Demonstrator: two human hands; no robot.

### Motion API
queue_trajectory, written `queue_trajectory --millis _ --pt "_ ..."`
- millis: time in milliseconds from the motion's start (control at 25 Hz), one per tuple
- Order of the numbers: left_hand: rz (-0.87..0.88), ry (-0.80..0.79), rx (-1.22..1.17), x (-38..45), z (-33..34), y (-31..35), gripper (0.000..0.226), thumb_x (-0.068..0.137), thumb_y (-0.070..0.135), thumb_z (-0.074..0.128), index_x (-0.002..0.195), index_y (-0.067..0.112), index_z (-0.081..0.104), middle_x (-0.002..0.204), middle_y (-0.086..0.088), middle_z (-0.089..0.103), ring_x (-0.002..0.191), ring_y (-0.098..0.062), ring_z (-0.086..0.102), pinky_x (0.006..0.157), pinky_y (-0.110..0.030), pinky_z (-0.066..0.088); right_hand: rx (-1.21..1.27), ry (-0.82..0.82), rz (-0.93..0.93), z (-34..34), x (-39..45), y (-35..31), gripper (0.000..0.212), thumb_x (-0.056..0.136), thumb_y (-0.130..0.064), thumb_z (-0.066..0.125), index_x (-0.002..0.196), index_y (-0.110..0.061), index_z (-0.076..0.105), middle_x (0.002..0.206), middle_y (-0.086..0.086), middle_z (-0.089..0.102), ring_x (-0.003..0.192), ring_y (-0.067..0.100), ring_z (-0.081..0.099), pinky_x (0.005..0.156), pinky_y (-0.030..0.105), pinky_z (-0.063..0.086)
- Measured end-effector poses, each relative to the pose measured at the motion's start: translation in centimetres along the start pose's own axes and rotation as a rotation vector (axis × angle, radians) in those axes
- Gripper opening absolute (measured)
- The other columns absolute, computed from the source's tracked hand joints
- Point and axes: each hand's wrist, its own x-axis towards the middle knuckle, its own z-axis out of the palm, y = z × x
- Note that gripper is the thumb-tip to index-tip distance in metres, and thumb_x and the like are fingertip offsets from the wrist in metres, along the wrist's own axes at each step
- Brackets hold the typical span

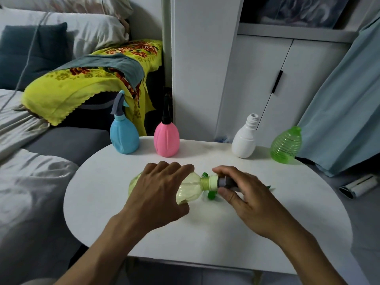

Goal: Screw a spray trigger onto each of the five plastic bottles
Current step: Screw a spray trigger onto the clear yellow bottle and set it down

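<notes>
Hands: my left hand (162, 188) wraps over the yellow bottle (189, 189), pinning it on its side near the middle of the table (287, 233); my right hand (244, 194) is closed around the grey spray trigger (225, 181), thumb below and fingers above.
Joint: the trigger's pale collar (213, 182) sits on the bottle's neck; I cannot tell how far it is threaded.
Doing it well: I judge I should keep trigger and neck in one line, hold the body from rolling, and turn only the collar so it does not cross-thread.
Near room: green trigger parts (211, 195) lie just beside the neck, under my right fingers; the front edge is bare.
Far edge, left: the blue bottle (124, 136) and pink bottle (166, 138) stand with triggers fitted.
Far edge, right: the white bottle (244, 139) stands with an open neck; the green ribbed bottle (286, 145) sits at the rim and seems to carry no trigger.
</notes>
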Motion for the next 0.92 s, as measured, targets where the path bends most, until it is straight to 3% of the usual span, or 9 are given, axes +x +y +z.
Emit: queue_trajectory --millis 80,200,400,600,720,920 --pt "0.034 -0.007 -0.009 0.00 0.18 0.39 0.071 0.059 0.047 0.074 0.125 0.026 0.058 0.098 0.005 0.069 0.083 -0.023 0.062 0.077 -0.037 0.049 0.198 -0.032 0.038 0.02 0.05 -0.06 0.027 0.090 -0.031 0.063 0.115 -0.036 0.055 0.107 -0.015 0.065 0.102 0.010 0.063 0.086 0.032 0.054" --pt "0.052 -0.002 -0.032 -0.04 0.36 0.36 0.071 0.059 0.048 0.073 0.125 0.027 0.058 0.098 0.006 0.070 0.083 -0.022 0.062 0.077 -0.035 0.049 0.263 -0.013 0.014 0.10 0.20 -0.33 0.024 0.084 -0.028 0.074 0.102 -0.031 0.058 0.098 -0.016 0.066 0.090 0.010 0.066 0.074 0.025 0.055" --pt "0.062 0.005 -0.115 -0.02 0.29 0.10 0.073 0.057 0.053 0.072 0.124 0.029 0.059 0.098 0.008 0.072 0.081 -0.019 0.064 0.075 -0.028 0.044 0.194 0.005 -0.133 -0.18 0.14 -0.10 0.029 0.080 -0.022 0.077 0.104 -0.026 0.060 0.108 -0.015 0.062 0.102 0.013 0.063 0.083 0.029 0.055" --pt "0.056 -0.005 -0.133 -0.38 -0.07 0.01 0.071 0.056 0.051 0.074 0.123 0.031 0.060 0.097 0.009 0.072 0.081 -0.019 0.063 0.075 -0.032 0.049 0.233 0.000 -0.180 0.33 0.25 -0.28 0.029 0.080 -0.019 0.076 0.103 -0.028 0.060 0.104 -0.015 0.060 0.101 0.013 0.062 0.081 0.015 0.050" --pt "0.055 0.025 -0.103 -0.54 -0.23 0.19 0.071 0.055 0.050 0.074 0.121 0.030 0.060 0.095 0.008 0.071 0.081 -0.021 0.063 0.073 -0.034 0.048 0.310 0.021 -0.129 0.33 0.25 -0.30 0.029 0.079 -0.026 0.076 0.099 -0.035 0.058 0.101 -0.013 0.064 0.092 0.014 0.066 0.076 0.022 0.056" --pt "0.047 0.071 0.016 -0.70 -0.47 0.65 0.072 0.055 0.044 0.079 0.122 0.025 0.061 0.101 0.003 0.071 0.087 -0.027 0.063 0.078 -0.040 0.050 0.334 0.042 -0.107 0.58 0.40 -0.70 0.027 0.083 -0.051 0.066 0.099 -0.033 0.055 0.088 -0.019 0.064 0.076 0.010 0.066 0.065 0.032 0.061"
